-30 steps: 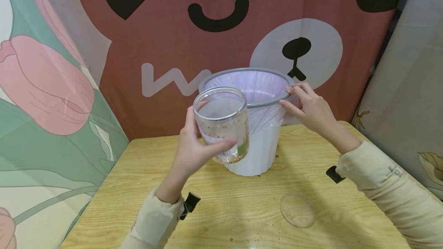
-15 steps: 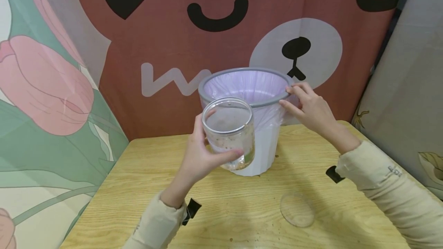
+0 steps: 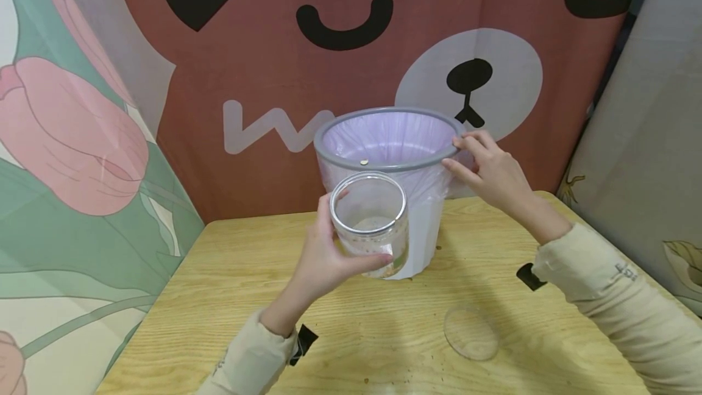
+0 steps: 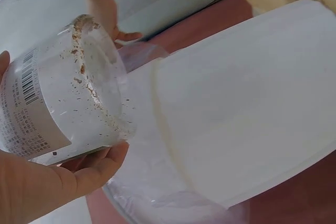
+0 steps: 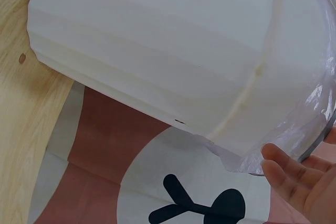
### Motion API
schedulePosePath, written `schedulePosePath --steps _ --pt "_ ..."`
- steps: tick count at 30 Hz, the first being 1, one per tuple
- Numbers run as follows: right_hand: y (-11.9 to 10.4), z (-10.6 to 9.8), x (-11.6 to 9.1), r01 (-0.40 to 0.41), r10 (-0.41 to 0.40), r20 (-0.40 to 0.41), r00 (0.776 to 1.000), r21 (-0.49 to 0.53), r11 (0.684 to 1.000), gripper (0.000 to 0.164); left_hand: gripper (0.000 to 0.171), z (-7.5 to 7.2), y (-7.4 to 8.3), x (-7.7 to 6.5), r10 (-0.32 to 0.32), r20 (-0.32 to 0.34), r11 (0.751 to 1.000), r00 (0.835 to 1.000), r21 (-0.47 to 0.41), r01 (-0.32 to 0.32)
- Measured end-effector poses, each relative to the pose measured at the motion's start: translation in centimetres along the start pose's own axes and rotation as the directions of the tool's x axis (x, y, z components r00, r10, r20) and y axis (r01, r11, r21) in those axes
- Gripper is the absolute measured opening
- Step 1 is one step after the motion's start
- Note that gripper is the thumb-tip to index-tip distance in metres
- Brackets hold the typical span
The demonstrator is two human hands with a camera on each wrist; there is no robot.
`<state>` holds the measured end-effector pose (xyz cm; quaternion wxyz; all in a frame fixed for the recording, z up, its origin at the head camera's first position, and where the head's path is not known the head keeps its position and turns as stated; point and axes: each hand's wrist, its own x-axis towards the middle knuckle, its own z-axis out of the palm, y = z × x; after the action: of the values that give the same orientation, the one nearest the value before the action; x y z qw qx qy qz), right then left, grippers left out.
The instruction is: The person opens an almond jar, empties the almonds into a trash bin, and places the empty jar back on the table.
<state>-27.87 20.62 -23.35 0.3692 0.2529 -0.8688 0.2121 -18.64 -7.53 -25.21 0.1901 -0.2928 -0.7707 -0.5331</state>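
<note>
My left hand (image 3: 329, 255) grips a clear plastic jar (image 3: 370, 203) with a silvery rim, its open mouth tipped toward the head camera. Brown crumbs cling to the jar's wall and base, and the left wrist view shows a white barcode label (image 4: 39, 108) on its side. Behind the jar stands a white trash bin (image 3: 422, 236) with a grey rim ring and a thin lilac liner bag (image 3: 406, 133). At the bin's right edge my right hand (image 3: 496, 172) holds the rim, thumb outside and fingers over the ring. A small pale bit (image 3: 364, 162) shows at the near rim.
A clear round lid (image 3: 471, 333) lies on the wooden table (image 3: 219, 309), with dark crumbs scattered near it. Printed curtains (image 3: 247, 66) hang close behind the table and along both sides.
My left hand has brought the jar down and slightly right, nearer the head camera, turning its mouth more into view. The pale bit now shows at the bin's rim. My right hand stays put.
</note>
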Motion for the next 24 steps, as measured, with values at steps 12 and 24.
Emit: schedulePosePath --steps 12,24 --pt "0.0 0.0 -0.1 -0.005 0.005 0.006 1.000 -0.002 1.000 0.043 0.088 0.5 1.8 -1.0 -0.025 0.032 0.996 0.999 -0.086 0.028" --pt "0.0 0.0 0.0 -0.008 0.008 0.008 1.000 -0.004 1.000 0.042 0.087 1.4 0.2 -2.1 -0.011 0.050 0.993 0.999 -0.119 0.017"
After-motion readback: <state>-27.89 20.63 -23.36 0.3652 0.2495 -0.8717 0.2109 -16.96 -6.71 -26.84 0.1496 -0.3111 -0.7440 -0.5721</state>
